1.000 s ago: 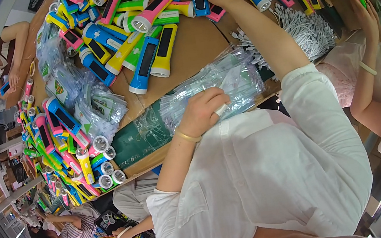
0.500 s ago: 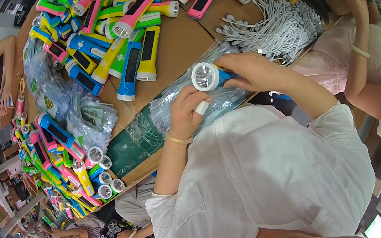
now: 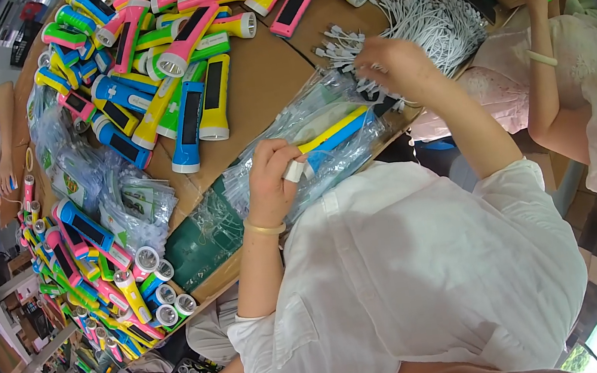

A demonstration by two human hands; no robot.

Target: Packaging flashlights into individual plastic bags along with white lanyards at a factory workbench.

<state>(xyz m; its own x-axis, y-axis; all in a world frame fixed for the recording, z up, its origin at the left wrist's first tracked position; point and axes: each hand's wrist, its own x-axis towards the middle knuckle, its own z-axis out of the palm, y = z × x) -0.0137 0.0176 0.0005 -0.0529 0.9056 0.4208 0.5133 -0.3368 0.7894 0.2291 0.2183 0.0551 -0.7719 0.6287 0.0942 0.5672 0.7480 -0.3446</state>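
Observation:
A blue and yellow flashlight (image 3: 341, 138) lies lengthwise over a stack of clear plastic bags (image 3: 255, 171) in front of me. My left hand (image 3: 273, 181) is closed around its near-left end, and a white wrap shows on one finger. Whether the flashlight is inside a bag or only on top, I cannot tell. Beyond its far-right end, my right hand (image 3: 400, 67) is over the edge of a heap of white charging cables (image 3: 436, 25). Its fingers are curled and blurred by motion, so any cable in them cannot be made out.
Flashlights in several colours (image 3: 191, 114) cover the far cardboard, with more piled at left (image 3: 90, 267). Bags with printed inserts (image 3: 131, 201) lie between. A green mat (image 3: 202, 256) shows near the table edge. Co-workers sit left, right and lower left; one's arm (image 3: 543, 79) is close at right.
The flashlight, earlier held lens-up between both hands, now lies lengthwise with its body stretched to the right. My right hand has let go of it and moved up to the cables.

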